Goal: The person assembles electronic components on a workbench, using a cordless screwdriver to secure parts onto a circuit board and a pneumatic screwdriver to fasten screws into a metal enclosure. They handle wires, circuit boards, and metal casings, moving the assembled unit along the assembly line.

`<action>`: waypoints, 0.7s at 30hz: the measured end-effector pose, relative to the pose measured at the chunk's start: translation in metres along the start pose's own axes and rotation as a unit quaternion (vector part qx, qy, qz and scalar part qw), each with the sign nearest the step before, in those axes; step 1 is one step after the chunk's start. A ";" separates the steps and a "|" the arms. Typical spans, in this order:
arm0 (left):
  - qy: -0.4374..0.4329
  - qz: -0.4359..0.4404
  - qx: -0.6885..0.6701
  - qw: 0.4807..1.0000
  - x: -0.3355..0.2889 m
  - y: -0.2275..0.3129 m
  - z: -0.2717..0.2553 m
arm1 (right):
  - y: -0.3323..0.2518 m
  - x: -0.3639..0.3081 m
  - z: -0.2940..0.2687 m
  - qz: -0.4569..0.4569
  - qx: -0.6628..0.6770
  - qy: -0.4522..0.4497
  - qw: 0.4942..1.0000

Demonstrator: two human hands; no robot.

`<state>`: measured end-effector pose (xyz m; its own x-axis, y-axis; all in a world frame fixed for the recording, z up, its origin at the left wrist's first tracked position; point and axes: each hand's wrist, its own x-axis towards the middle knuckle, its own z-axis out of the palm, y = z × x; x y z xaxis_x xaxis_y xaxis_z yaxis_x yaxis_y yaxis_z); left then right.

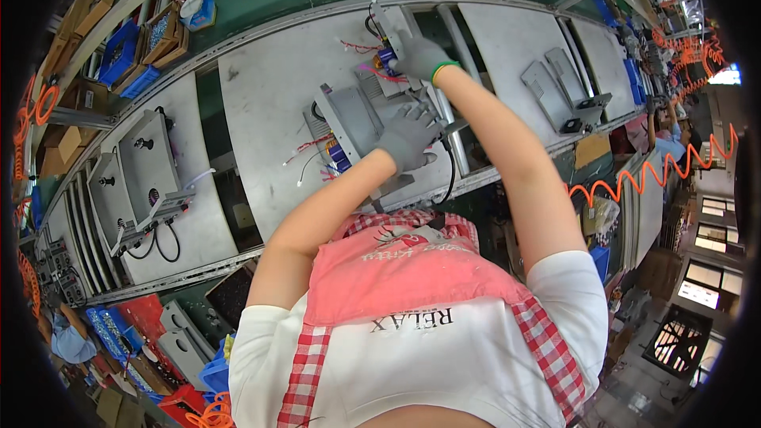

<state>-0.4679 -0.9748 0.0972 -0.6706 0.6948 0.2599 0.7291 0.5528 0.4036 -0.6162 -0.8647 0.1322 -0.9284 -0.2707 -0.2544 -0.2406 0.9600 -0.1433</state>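
Two grey metal housings with loose wires lie on a pale work board (261, 135) before me. My left hand (408, 139), in a grey glove, rests by the right side of the nearer housing (349, 115), fingers stretched and a little apart. That housing carries a blue wrapped part (338, 157) with red and white leads. Farther away, my right hand (420, 57), also gloved and with a green band at the wrist, is bent around the end of the farther housing (383, 24), beside its blue part (386, 59). Its fingertips are partly hidden. A black cable (452, 174) hangs near my left hand.
Left on the line sits another open metal housing (151, 162) with black cables. Bent grey metal panels (555, 83) lie on a board to the right. Rollers (460, 40) show between boards. Blue bins (119, 55) stand far left; an orange coiled hose (634, 182) hangs at right.
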 end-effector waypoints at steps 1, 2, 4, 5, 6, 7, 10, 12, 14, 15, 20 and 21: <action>-0.060 -0.003 0.019 0.998 0.012 -0.004 0.002 | 0.001 0.005 0.010 0.002 -0.009 -0.010 1.000; -0.118 -0.006 0.039 0.992 0.023 -0.007 0.005 | 0.005 0.009 0.017 0.004 -0.020 -0.020 1.000; -0.171 -0.051 0.017 0.984 0.032 -0.003 0.006 | 0.007 0.005 0.011 -0.032 -0.038 -0.053 0.997; -0.163 -0.073 0.015 0.984 0.032 0.000 0.012 | 0.011 0.002 0.005 -0.051 -0.048 -0.069 0.995; -0.157 -0.094 0.012 0.983 0.031 0.004 0.018 | 0.017 -0.007 -0.002 -0.068 -0.025 -0.072 0.995; -0.134 -0.136 -0.002 0.982 0.029 0.009 0.024 | 0.027 -0.021 -0.007 -0.082 0.000 -0.079 0.994; -0.092 -0.253 -0.033 0.962 0.026 0.025 0.026 | 0.051 -0.061 0.006 -0.120 0.045 -0.096 0.987; -0.102 -0.321 -0.043 0.941 0.026 0.037 0.015 | 0.044 -0.095 0.006 -0.115 0.093 -0.129 0.980; -0.087 -0.335 -0.026 0.938 0.028 0.045 0.033 | 0.055 -0.099 0.029 -0.110 0.095 -0.115 0.983; -0.061 -0.342 -0.019 0.937 0.026 0.047 0.033 | 0.058 -0.101 0.035 -0.105 0.095 -0.106 0.984; 0.212 -0.260 0.121 0.934 -0.019 0.055 -0.028 | 0.111 -0.130 0.060 -0.046 0.383 -0.006 0.923; 0.282 -0.248 0.133 0.917 -0.040 0.052 -0.042 | 0.123 -0.145 0.058 0.016 0.469 0.007 0.883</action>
<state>-0.4089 -0.9934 0.1450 -0.8381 0.0209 0.5451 0.2733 0.8810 0.3862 -0.4945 -0.7115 0.0963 -0.9356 -0.2371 -0.2618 0.1202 0.4831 -0.8672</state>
